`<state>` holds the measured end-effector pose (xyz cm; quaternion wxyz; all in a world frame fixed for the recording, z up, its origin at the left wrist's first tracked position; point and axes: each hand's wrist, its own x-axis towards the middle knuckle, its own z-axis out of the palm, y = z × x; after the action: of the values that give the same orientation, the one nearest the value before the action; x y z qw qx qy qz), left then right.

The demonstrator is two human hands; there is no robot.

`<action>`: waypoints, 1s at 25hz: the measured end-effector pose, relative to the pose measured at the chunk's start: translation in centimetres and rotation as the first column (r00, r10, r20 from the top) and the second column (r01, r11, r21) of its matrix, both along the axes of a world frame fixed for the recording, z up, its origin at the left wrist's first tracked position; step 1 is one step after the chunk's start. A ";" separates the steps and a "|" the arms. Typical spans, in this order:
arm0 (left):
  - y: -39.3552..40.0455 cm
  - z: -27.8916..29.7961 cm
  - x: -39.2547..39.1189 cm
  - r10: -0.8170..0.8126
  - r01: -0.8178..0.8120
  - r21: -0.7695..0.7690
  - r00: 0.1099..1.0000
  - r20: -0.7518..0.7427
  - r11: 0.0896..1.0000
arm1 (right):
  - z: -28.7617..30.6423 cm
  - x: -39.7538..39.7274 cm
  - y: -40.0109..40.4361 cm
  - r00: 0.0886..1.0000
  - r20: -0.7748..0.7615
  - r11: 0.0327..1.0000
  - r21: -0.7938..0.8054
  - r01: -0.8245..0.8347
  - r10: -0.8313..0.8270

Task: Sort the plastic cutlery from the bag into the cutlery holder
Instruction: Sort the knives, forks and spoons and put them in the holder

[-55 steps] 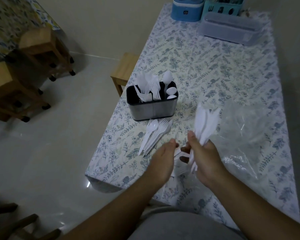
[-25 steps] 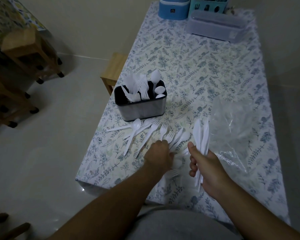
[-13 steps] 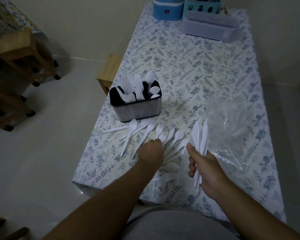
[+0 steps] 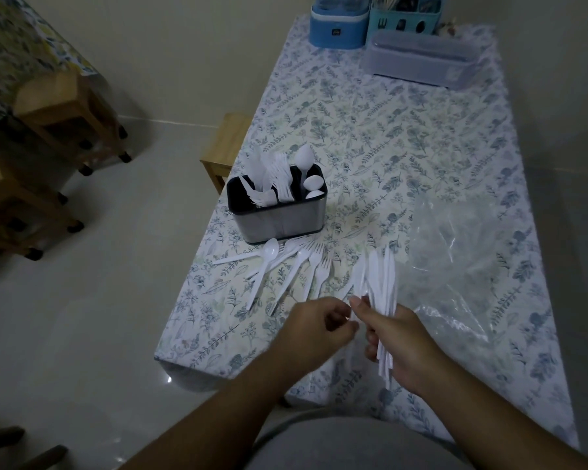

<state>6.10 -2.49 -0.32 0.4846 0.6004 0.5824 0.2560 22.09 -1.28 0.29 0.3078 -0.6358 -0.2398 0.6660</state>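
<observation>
Right hand (image 4: 401,337) grips knives (image 4: 382,283); left hand (image 4: 316,325) curled, contents unclear

Cutlery holder (image 4: 279,217): one. Clear plastic bag (image 4: 462,252): one. Hands: two. Storage boxes at the table's far end: three. Wooden stool (image 4: 226,147) beside the table: one. Loose and bundled white cutlery: too overlapped to count.
</observation>
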 end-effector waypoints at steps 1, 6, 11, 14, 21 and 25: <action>-0.4 0.1 0.0 -0.042 0.041 0.058 0.999 0.004 0.997 | -0.1 -0.3 0.0 0.999 0.032 0.999 0.009 -0.033 0.033; 1.2 -3.9 -3.5 0.136 -0.075 0.139 0.851 -0.508 0.987 | -0.1 -0.5 0.6 0.995 0.103 1.000 0.000 -0.016 0.016; -0.1 -7.0 -3.0 -0.130 0.160 -0.033 0.646 -0.753 0.986 | -0.1 -0.2 0.6 0.995 0.094 1.000 0.010 -0.024 0.023; -1.2 -6.8 -1.6 -0.169 0.253 0.009 0.671 -0.722 0.967 | -0.1 -0.2 0.6 0.994 0.104 1.000 0.012 -0.024 0.022; 1.5 -6.3 -3.6 0.239 -0.213 0.111 0.818 -0.524 0.971 | 0.2 -0.2 0.2 0.996 -0.073 0.999 -0.005 0.042 -0.042; 3.1 -5.6 -4.3 0.113 -0.148 0.004 0.734 -0.669 0.989 | -0.1 -0.2 0.2 0.998 0.018 0.998 0.028 -0.064 0.063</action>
<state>1.81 0.57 -5.90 0.2397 0.5978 0.7637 0.0432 21.90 -1.07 0.21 0.2935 -0.6291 -0.2718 0.6665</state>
